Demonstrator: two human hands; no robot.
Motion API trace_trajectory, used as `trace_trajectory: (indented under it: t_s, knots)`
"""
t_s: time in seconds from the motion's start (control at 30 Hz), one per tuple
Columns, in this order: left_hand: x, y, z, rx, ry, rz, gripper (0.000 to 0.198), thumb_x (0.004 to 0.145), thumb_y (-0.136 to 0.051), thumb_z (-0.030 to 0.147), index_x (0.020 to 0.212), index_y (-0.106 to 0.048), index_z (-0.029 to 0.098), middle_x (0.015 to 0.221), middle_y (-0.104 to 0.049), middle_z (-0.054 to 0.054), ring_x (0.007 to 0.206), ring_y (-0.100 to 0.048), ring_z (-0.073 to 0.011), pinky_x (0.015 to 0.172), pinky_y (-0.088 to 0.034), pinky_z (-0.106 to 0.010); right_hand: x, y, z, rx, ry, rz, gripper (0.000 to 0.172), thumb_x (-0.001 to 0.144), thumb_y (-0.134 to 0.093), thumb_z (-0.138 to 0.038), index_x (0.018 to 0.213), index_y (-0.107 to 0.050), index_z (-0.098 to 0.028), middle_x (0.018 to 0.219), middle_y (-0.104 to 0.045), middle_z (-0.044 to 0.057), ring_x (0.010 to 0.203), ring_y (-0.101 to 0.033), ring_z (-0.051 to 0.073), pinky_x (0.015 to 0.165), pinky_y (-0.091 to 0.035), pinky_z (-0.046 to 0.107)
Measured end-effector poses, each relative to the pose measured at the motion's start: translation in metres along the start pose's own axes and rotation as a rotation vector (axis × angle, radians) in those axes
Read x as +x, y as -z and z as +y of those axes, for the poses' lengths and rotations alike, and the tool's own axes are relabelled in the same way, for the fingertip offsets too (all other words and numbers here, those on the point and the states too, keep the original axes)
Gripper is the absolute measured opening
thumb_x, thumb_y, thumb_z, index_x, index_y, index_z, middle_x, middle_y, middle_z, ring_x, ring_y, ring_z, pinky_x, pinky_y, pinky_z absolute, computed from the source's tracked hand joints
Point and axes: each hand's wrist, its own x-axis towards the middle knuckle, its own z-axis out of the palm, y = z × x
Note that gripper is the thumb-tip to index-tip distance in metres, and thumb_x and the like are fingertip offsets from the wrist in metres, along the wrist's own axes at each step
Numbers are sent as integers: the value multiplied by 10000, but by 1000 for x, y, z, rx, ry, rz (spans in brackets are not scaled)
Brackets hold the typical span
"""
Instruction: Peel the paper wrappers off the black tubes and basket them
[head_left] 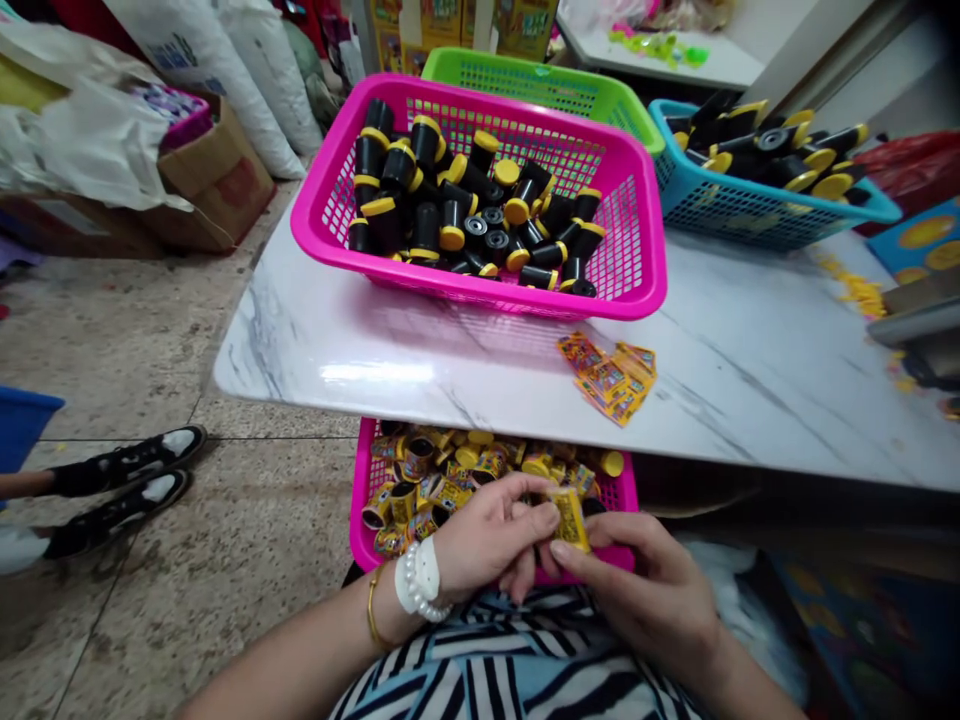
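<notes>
Now we pinch one yellow printed piece [571, 522] between the left hand [491, 535] and right hand [656, 580], over the lower pink basket [362, 505]. Its long axis runs away from us, far end leaning slightly left. Beyond is the edge of the marble table [315, 345], bare left of the fanned labels [611, 382]. We count two pink baskets, one green basket [525, 72], one blue basket [750, 215].

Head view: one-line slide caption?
Left hand and right hand hold a yellow printed piece by the lower pink basket; black, yellow-capped containers lie in the upper pink basket.
</notes>
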Motion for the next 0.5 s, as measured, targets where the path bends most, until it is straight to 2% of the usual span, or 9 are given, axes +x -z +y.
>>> trace_trajectory:
  t_s: [0.07, 0.13, 0.23, 0.33, 0.4, 0.5]
  knots:
    - [-2, 1, -1, 47, 19, -8, 752, 848, -677, 624, 1345, -447, 108, 657, -686, 13, 323, -477, -58, 344, -317, -156, -1, 5, 10, -111, 76, -20, 402, 900, -645, -64, 1223, -742, -283, 847, -663, 38, 694, -664, 140, 609, -565, 225]
    - [-6, 1, 1, 111, -6, 47, 695, 877, -670, 571, 1364, -457, 124, 708, -697, 1, 342, -487, -48, 355, -334, -151, 1, 7, 22, -229, 152, -27, 417, 929, -585, -42, 1267, -722, -244, 894, -697, 70, 741, -683, 148, 654, -574, 234]
    - [-14, 3, 6, 194, -33, 133, 498, 906, -660, 464, 1266, -564, 133, 694, -676, 13, 350, -455, -30, 361, -320, -142, 4, 6, 34, -284, 212, -47, 429, 947, -547, -34, 1303, -698, -217, 1002, -753, 117, 818, -717, 182, 710, -598, 280]
    - [-22, 6, 8, 261, -28, 179, 391, 904, -652, 421, 1172, -626, 138, 680, -658, 20, 360, -432, -29, 360, -303, -145, 10, 14, 36, -200, 216, -81, 500, 943, -535, -22, 1382, -639, -239, 1116, -765, 118, 934, -740, 206, 788, -619, 317]
    - [-25, 8, 8, 286, -52, 222, 361, 903, -642, 432, 1113, -644, 138, 651, -633, 29, 361, -403, -27, 359, -279, -147, 18, 25, 34, -180, 197, -25, 560, 916, -578, -4, 1408, -616, -268, 1142, -760, 100, 969, -739, 208, 818, -615, 323]
    - [-27, 10, 12, 297, -124, 286, 341, 898, -635, 449, 1041, -652, 140, 603, -589, 47, 358, -353, -26, 359, -242, -153, 40, 39, 40, -296, 110, 208, 574, 869, -678, -19, 1361, -654, -312, 1070, -755, 72, 899, -724, 206, 792, -592, 336]
